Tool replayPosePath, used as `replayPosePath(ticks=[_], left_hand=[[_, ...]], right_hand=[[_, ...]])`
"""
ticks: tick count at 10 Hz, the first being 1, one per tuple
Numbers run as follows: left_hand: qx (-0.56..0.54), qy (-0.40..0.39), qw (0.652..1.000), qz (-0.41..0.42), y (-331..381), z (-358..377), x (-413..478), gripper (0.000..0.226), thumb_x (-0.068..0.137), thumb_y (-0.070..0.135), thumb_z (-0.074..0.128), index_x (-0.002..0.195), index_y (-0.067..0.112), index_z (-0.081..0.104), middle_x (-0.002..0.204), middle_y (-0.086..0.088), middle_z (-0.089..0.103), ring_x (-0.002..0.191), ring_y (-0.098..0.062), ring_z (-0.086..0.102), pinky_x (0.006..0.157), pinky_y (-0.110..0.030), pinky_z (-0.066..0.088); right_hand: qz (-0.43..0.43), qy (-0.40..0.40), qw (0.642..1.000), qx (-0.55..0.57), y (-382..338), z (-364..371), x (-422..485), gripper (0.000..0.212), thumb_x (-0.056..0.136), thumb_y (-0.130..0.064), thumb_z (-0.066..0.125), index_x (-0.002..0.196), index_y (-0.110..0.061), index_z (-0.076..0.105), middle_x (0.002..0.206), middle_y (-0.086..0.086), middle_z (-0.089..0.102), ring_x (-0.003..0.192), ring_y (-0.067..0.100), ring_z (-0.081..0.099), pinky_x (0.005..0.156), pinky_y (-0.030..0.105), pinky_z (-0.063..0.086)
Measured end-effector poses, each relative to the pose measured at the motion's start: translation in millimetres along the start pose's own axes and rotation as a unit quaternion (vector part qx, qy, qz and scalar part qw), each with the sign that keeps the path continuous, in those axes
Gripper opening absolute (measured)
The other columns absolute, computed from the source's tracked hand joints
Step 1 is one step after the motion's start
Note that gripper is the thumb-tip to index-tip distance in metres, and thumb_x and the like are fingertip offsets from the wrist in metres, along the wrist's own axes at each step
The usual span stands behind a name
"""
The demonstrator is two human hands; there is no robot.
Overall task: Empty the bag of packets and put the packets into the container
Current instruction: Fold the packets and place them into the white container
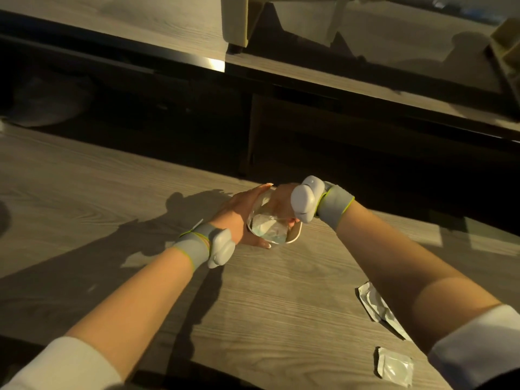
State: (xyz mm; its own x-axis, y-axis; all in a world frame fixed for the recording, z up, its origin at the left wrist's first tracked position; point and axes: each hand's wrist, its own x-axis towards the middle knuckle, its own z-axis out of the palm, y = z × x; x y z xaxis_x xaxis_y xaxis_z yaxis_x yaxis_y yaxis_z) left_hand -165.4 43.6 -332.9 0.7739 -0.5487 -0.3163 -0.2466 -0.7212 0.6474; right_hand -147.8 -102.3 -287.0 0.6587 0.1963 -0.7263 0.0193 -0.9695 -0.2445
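Note:
A small clear container with a white rim stands near the far edge of the wooden table, with pale packets showing inside it. My left hand wraps around its left side, fingers along the wall. My right hand comes from above and reaches into its mouth, fingertips pinched on a packet there. Two more silvery packets lie on the table at the right: a long one partly under my right forearm, and a small square one near the front edge. No bag can be made out.
The wooden table ends just behind the container, with a dark gap beyond. A second wooden surface with pale furniture legs lies at the top. Both wrists carry grey bands with white sensor pods.

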Motion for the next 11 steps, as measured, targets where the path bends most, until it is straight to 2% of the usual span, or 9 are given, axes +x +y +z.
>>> replayPosePath(ticks=[1, 2, 3, 4, 5, 6, 7, 9, 11], left_hand=[[-0.015, 0.01, 1.0, -0.018, 4.4, 0.4, -5.6, 0.129, 0.043, 0.037, 0.09, 0.145, 0.038, 0.01, 0.15, 0.003, 0.033, 0.138, -0.019, 0.033, 0.112, -0.042, 0.034], [-0.034, 0.025, 0.999, 0.012, 15.4, -1.1, -22.4, 0.126, 0.056, 0.031, 0.085, 0.146, 0.036, -0.004, 0.157, 0.0, 0.011, 0.146, -0.018, 0.009, 0.119, -0.038, 0.017], [-0.028, 0.098, 0.994, 0.038, 41.2, 8.5, -31.9, 0.109, 0.064, 0.031, 0.081, 0.147, 0.028, 0.009, 0.156, 0.001, 0.011, 0.145, -0.016, 0.005, 0.12, -0.035, 0.01], [-0.022, 0.192, 0.978, 0.083, 69.3, 30.8, -36.9, 0.07, 0.071, 0.026, 0.073, 0.133, 0.023, 0.041, 0.14, -0.001, 0.033, 0.132, -0.018, 0.03, 0.111, -0.03, 0.024], [-0.011, 0.162, 0.979, 0.122, 93.4, 60.2, -37.0, 0.032, 0.08, 0.02, 0.063, 0.11, 0.012, 0.057, 0.118, -0.006, 0.049, 0.112, -0.02, 0.047, 0.097, -0.022, 0.032], [-0.007, 0.05, 0.992, 0.116, 108.5, 99.1, -34.2, 0.018, 0.084, 0.017, 0.06, 0.1, 0.008, 0.059, 0.106, -0.006, 0.054, 0.094, -0.015, 0.052, 0.084, -0.018, 0.036], [-0.031, 0.002, 0.997, 0.066, 112.3, 136.6, -29.5, 0.014, 0.083, 0.017, 0.062, 0.092, 0.005, 0.063, 0.094, -0.009, 0.059, 0.081, -0.016, 0.054, 0.079, -0.024, 0.045], [-0.112, 0.028, 0.992, -0.042, 145.2, 202.3, -21.7, 0.015, 0.083, 0.016, 0.062, 0.091, 0.003, 0.064, 0.093, -0.017, 0.069, 0.08, -0.026, 0.061, 0.078, -0.035, 0.052], [-0.101, 0.052, 0.985, -0.128, 183.5, 234.7, 1.1, 0.052, 0.079, 0.035, 0.067, 0.114, 0.004, 0.043, 0.114, -0.013, 0.06, 0.106, -0.031, 0.057, 0.084, -0.038, 0.045]], right_hand=[[-0.032, 0.068, 0.994, 0.084, 10.7, -5.5, -32.0, 0.03, 0.091, -0.011, 0.053, 0.121, -0.008, 0.06, 0.094, 0.008, 0.066, 0.058, 0.004, 0.056, 0.051, 0.01, 0.044], [-0.072, 0.181, 0.95, 0.242, 40.8, 9.3, -65.7, 0.026, 0.092, -0.008, 0.051, 0.117, -0.009, 0.061, 0.086, 0.001, 0.067, 0.063, 0.006, 0.06, 0.05, 0.007, 0.047], [-0.033, 0.3, 0.885, 0.355, 79.9, 39.8, -100.0, 0.023, 0.092, -0.004, 0.05, 0.111, -0.005, 0.062, 0.081, 0.0, 0.067, 0.053, 0.004, 0.056, 0.044, 0.005, 0.044], [0.054, 0.337, 0.872, 0.351, 128.2, 83.3, -115.0, 0.019, 0.091, 0.0, 0.05, 0.102, -0.001, 0.066, 0.085, 0.015, 0.069, 0.042, 0.001, 0.055, 0.04, 0.006, 0.041], [0.181, 0.336, 0.848, 0.369, 176.8, 130.0, -127.9, 0.022, 0.087, -0.002, 0.052, 0.082, -0.014, 0.069, 0.095, 0.018, 0.071, 0.064, 0.009, 0.068, 0.058, 0.014, 0.053], [0.254, 0.288, 0.869, 0.311, 204.0, 165.6, -140.1, 0.016, 0.085, -0.013, 0.057, 0.094, -0.016, 0.07, 0.111, 0.014, 0.069, 0.103, 0.032, 0.063, 0.088, 0.033, 0.047], [0.241, 0.277, 0.888, 0.277, 211.3, 180.5, -148.0, 0.031, 0.084, -0.014, 0.062, 0.115, -0.007, 0.064, 0.121, 0.016, 0.062, 0.111, 0.033, 0.057, 0.091, 0.034, 0.043], [0.183, 0.251, 0.934, 0.178, 229.4, 197.4, -156.7, 0.04, 0.081, -0.022, 0.066, 0.119, -0.011, 0.058, 0.122, 0.011, 0.059, 0.113, 0.032, 0.053, 0.088, 0.033, 0.044], [0.212, 0.34, 0.899, 0.175, 234.7, 201.8, -164.1, 0.021, 0.089, -0.022, 0.051, 0.104, -0.012, 0.062, 0.102, 0.014, 0.069, 0.093, 0.037, 0.062, 0.072, 0.035, 0.047]])
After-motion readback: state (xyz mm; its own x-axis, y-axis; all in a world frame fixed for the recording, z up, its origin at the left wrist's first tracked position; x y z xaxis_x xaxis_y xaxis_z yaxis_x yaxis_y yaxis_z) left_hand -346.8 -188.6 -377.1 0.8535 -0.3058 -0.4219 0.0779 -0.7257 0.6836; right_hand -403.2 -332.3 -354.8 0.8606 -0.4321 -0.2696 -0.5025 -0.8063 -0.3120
